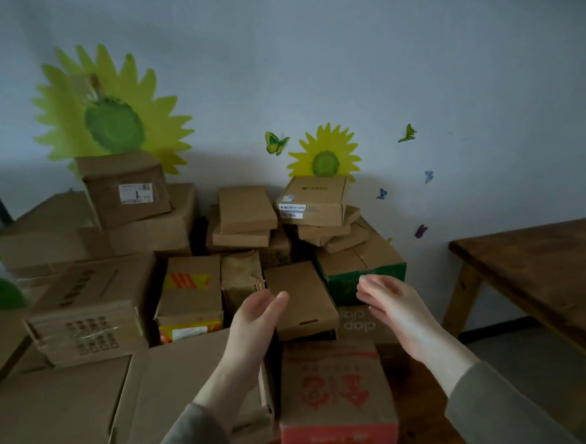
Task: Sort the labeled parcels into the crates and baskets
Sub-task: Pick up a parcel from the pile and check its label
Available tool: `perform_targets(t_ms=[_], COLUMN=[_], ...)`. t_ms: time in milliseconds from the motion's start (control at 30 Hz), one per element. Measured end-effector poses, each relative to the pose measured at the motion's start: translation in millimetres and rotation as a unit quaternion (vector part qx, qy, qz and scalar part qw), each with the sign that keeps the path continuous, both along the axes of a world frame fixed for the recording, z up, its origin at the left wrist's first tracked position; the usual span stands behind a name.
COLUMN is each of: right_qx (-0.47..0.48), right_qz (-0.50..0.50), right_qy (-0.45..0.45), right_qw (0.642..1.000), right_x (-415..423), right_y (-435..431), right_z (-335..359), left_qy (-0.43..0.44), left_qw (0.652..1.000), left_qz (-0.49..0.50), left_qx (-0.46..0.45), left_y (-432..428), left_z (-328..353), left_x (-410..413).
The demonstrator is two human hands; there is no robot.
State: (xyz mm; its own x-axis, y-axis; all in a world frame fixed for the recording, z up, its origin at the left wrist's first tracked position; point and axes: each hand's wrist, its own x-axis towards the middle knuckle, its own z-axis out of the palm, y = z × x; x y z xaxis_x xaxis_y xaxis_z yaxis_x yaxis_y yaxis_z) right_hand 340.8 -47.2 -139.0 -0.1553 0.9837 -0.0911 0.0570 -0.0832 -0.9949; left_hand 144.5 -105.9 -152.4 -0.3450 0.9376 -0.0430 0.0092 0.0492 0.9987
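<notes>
At near edge of bench [420, 413]: red-printed box [336, 397]. Just beyond, left hand [256, 323] and right hand [389, 305] flank flat brown parcel [301, 298]; fingers loosely spread, holding nothing; contact unclear. Step, judged: picking next parcel. Next: palms close on sides, lift. Farther, by wall: labelled parcel [312, 201] tops stack. No crates, baskets in view.

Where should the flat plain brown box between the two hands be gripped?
The flat brown box lies roughly level, its long axis running away from the person. It is probably best gripped by its two long side edges, left hand coming from the left and right hand from the right. Both open hands flank it, and it looks narrow enough to clamp between them.
</notes>
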Motion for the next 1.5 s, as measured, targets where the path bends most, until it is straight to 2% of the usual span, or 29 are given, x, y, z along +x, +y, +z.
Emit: perform_targets(t_ms=[300,500,733,900,967,1100,1167,1200,1233,1267,1300,1333,1367,1400,1500], right_qx=[-0.023,-0.014,0.0,-0.005,-0.039,-0.061,-0.068,-0.071,-0.07,-0.07,-0.07,-0.066,-0.058,-0.049,-0.033], right_qz=[0.005,-0.009,0.016,0.025,0.027,0.015,0.001,-0.004,-0.008,-0.015,-0.019,-0.02,-0.019,-0.017,-0.007], right_qy=[0.0,-0.04,-0.036,-0.035,-0.029,-0.014,0.002,0.012,0.027,0.041,0.056,0.075,0.096,0.114,0.155], right_qw=[1.0,0.999,0.999,0.999,0.998,0.998,0.998,0.997,0.997,0.997,0.996,0.995,0.993,0.992,0.987], right_x=[-0.6,3.5,-16.2,-31.0,-30.5,-27.7,-24.1,-22.2,-20.5,-18.9,-18.4,-18.5,-19.6,-21.1,-25.2], right_y=[113.6,211.6,288.1,316.8,318.7,318.0,315.5,311.9,308.3,304.8,302.6,299.6,296.2,292.0,278.3], right_z=[-3.4,5.1,20.1,7.5,3.0,2.4,6.3,10.2,14.1,17.9,20.3,22.9,26.1,29.8,42.7], left_qy=[0.066,0.172,0.389,0.542,0.554,0.547,0.505,0.453,0.369,0.243,0.091,-0.053,-0.166,-0.242,-0.355], left_qw=[0.996,0.982,0.911,0.82,0.809,0.817,0.847,0.876,0.914,0.954,0.979,0.982,0.971,0.957,0.926], left_qz=[0.056,0.069,0.125,0.121,0.118,0.13,0.138,0.149,0.165,0.177,0.177,0.168,0.152,0.136,0.103], left_qx=[-0.018,-0.038,-0.055,-0.139,-0.158,-0.129,-0.094,-0.067,-0.032,0.007,0.041,0.064,0.075,0.081,0.079], left_y=[110.7,210.8,297.4,337.4,347.4,352.0,346.6,341.4,334.7,326.4,318.3,309.5,301.5,294.2,273.9], left_z=[12.9,26.7,47.8,37.8,29.0,23.2,27.1,29.9,34.3,40.7,47.5,54.4,58.7,61.8,66.9], left_x=[-0.7,-3.1,-10.4,-28.4,-35.0,-34.5,-29.5,-26.1,-21.5,-15.5,-9.2,-2.6,1.4,3.3,-0.3])
